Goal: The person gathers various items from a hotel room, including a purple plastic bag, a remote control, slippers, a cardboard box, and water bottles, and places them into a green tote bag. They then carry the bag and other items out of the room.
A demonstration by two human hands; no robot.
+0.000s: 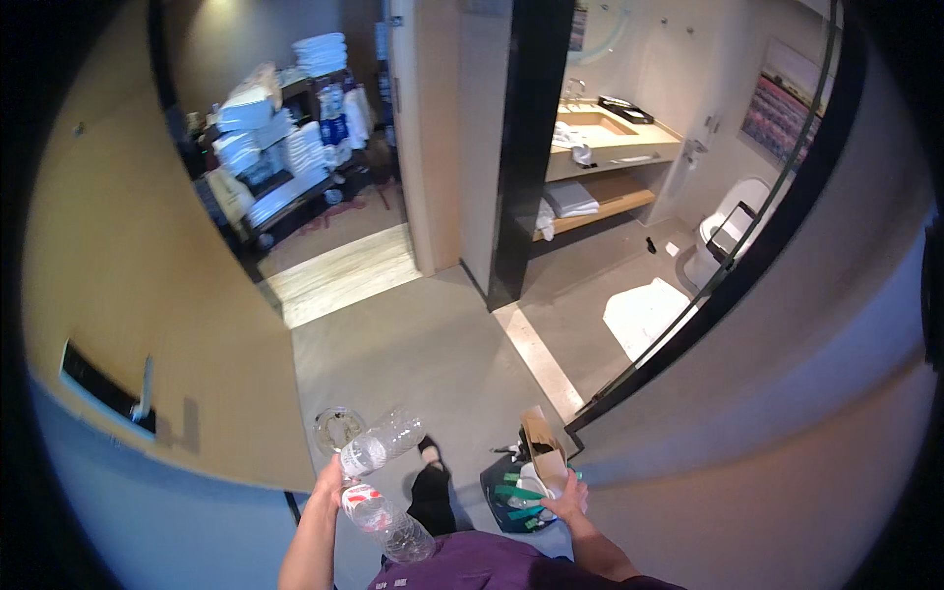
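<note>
Two clear plastic bottles, one pointing up and right (383,442) and a lower one with a red-and-white label (387,523), are gripped in my left hand (327,483). Just beyond those fingers is a round clear dish (339,428) with dark bits inside; whether I hold it is unclear. My right hand (568,498) grasps an open brown cardboard box (544,446). Beneath that hand is a dark bin (494,483) filled with rubbish, including green strips (520,493) and white pieces. Whether the right fingers also hold the bin's rim cannot be made out.
A wooden door (206,295) stands open at left. Past the threshold (354,273) is a cart (287,195) stacked with white linen. At right, a glass-edged bathroom holds a washbasin counter (656,133), a toilet (730,225) and a white mat (649,317) on the floor.
</note>
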